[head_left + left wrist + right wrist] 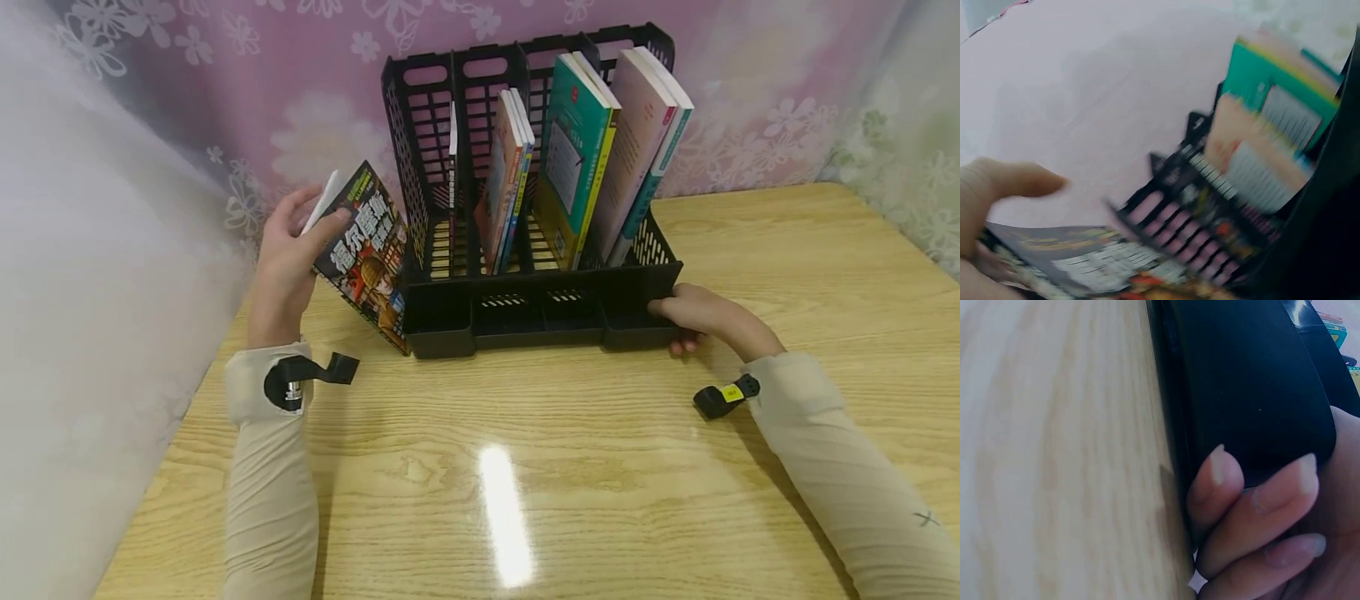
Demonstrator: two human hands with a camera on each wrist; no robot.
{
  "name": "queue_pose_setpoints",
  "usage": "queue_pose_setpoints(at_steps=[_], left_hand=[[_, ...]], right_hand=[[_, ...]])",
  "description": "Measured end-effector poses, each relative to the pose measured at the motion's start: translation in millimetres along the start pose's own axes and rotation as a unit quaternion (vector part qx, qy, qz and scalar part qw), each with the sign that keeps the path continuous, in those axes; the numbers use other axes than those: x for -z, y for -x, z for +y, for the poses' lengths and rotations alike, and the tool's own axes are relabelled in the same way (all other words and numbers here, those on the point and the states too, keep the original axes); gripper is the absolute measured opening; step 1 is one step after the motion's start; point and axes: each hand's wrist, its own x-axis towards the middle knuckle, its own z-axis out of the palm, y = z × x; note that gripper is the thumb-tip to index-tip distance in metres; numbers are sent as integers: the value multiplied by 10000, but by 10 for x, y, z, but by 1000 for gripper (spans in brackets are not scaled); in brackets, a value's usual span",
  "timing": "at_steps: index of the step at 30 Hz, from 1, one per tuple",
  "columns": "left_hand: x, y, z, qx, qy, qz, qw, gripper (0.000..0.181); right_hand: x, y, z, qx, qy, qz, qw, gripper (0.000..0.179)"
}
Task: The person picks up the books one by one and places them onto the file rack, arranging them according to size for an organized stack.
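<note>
My left hand (288, 250) grips a dark paperback book (372, 250) by its upper left edge, thumb across the front cover. The cover carries large white characters and a cartoon figure in a brown cap. Tilted, the book stands left of the black desktop book rack (438, 342), its lower corner by the rack's front left corner. In the left wrist view the same book (1104, 265) runs along the bottom below my thumb (1029, 179). My right hand (701, 312) holds the rack's front right corner; its fingers (1260, 519) curl around the corner in the right wrist view.
Upright in the rack's slots are a thin book (453, 179), an orange-and-blue pair (502, 183), green and yellow books (573, 158), and pink and teal books (637, 150). A floral curtain (322, 108) hangs behind the wooden table (420, 483).
</note>
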Motion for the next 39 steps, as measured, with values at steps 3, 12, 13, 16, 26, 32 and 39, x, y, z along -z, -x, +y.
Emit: queue_pose_setpoints(at_steps=[3,12,13,16,26,32,39], left_hand=[[-178,7,-50,-664,826,258,9940,43],[-422,13,-111,-576,-1488,-1324,9783,86],[-421,9,-112,-301,-2079,-1517,9658,91],[-415,8,-134,482,-3613,-1800,9136,80],[-415,41,-168,1089,-3757,-1894,9006,48],[-410,40,-177,1087,-3494,-1808,9129,54],[-379,59,-138,1078,-3186,-1685,9265,47]], right_hand=[[10,-1,-6,-12,29,-10,10000,45],[26,7,-2,-45,4,-6,10000,45],[27,8,0,-45,0,-9,10000,45],[24,5,-1,-30,-22,-27,10000,45],[24,-8,-6,-4,-86,-87,9999,42],[17,1,-13,6,-64,-115,9999,42],[19,-5,9,34,-15,-89,10000,46]])
